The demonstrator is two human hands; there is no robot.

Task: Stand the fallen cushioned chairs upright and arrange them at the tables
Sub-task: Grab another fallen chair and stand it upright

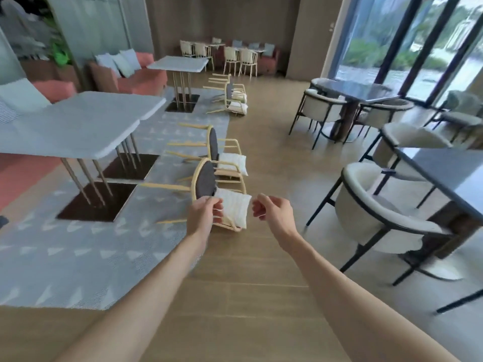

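Observation:
Several light-wood chairs with dark seats and white back cushions lie on their backs, legs pointing left toward the grey tables. The nearest fallen chair (pixel 209 189) lies at the rug's edge. My left hand (pixel 205 215) is curled over its frame beside the white cushion (pixel 234 209). My right hand (pixel 271 209) hovers just right of the cushion, fingers curled, holding nothing. A second fallen chair (pixel 217 150) lies right behind, and two more (pixel 230 97) lie farther back. A grey table (pixel 78 126) stands to the left, another (pixel 180 64) beyond it.
A patterned grey rug (pixel 78 246) covers the floor at left, with coral sofas (pixel 141 74) behind. Dark tables (pixel 355 91) with upright white armchairs (pixel 371 205) fill the right side by the windows. Wood floor runs down the middle.

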